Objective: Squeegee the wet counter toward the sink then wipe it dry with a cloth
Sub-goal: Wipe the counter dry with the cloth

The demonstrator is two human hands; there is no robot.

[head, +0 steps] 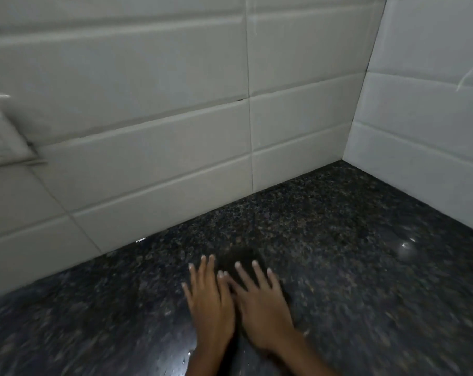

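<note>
The dark speckled granite counter fills the lower half of the head view, with wet glints on it. Both my hands lie flat on it, side by side, fingers spread and pointing toward the back wall. My right hand presses on a dark, blurry patch that looks like a dark cloth, which shows just beyond its fingertips. My left hand rests palm down beside it, its fingers touching my right index finger. No squeegee and no sink are in view.
White tiled walls rise behind the counter and meet in a corner at the back right. A white wall socket sits on the tiles at the far left. The lower frame is motion-blurred.
</note>
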